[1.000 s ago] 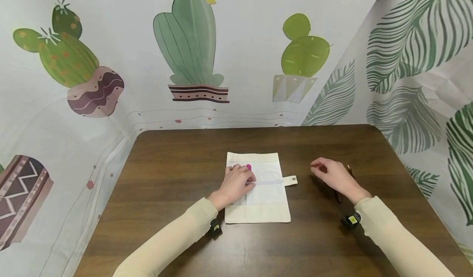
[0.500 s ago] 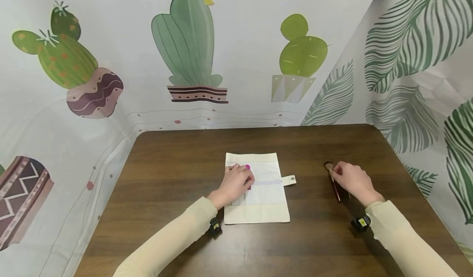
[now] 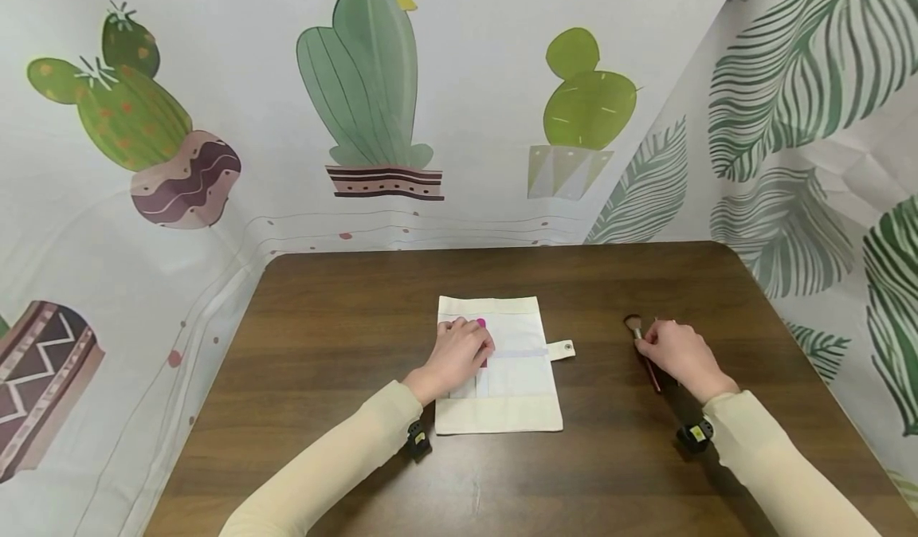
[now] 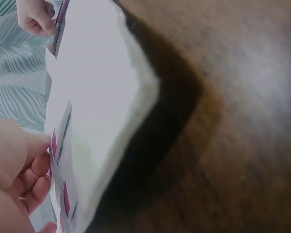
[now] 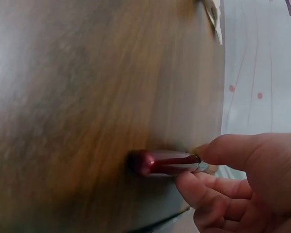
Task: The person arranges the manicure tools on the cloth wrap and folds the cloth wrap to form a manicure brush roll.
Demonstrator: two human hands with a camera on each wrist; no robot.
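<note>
A makeup brush (image 3: 650, 366) with a dark red handle is pinched between the thumb and fingers of my right hand (image 3: 683, 355), over the right side of the table. Its bristles (image 3: 633, 322) point away from me, and the rounded handle end (image 5: 146, 163) faces the right wrist camera. A cream fabric brush roll (image 3: 498, 415) lies spread out in the middle. My left hand (image 3: 452, 359) rests on its left half with bent fingers. Beside and under those fingers a pink item (image 3: 481, 324) shows in part, its kind hidden.
A snap strap (image 3: 562, 350) sticks out from the roll's right side. Another thin dark tool (image 5: 167, 222) lies near my right hand, partly out of view. The brown wooden table (image 3: 344, 306) ends at a patterned cloth backdrop (image 3: 488, 123).
My right hand has moved right to the brush and now pinches it; the bristles have shifted slightly left since half a second ago. My left hand stays on the roll.
</note>
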